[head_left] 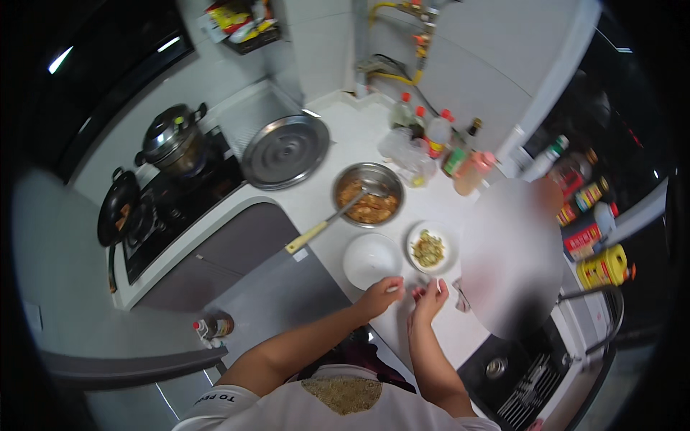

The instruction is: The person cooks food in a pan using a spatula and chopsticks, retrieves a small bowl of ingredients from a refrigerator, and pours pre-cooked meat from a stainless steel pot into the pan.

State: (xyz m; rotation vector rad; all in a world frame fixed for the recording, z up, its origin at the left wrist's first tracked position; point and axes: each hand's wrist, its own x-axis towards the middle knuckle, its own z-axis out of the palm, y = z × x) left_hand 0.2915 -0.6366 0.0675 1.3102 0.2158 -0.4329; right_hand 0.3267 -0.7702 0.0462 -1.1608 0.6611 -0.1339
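On the counter (338, 144), the empty bowl (371, 260) sat just left of the small plate (430, 248); behind both stood the metal bowl (367, 194) with a ladle (338, 213) in it, bottles (431, 140) farther back, the stove (172, 201) well left

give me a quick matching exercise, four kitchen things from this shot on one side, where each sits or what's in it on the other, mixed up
Things:
1. steel bowl
2. small white plate
3. white bowl
4. large round lid

Descriptions:
A. flat on the counter beside the stove
B. looks empty, just beyond the left hand
C. holds brownish food and a long-handled ladle
D. carries a small heap of greenish chopped bits

Pairs: 1-C, 2-D, 3-B, 4-A
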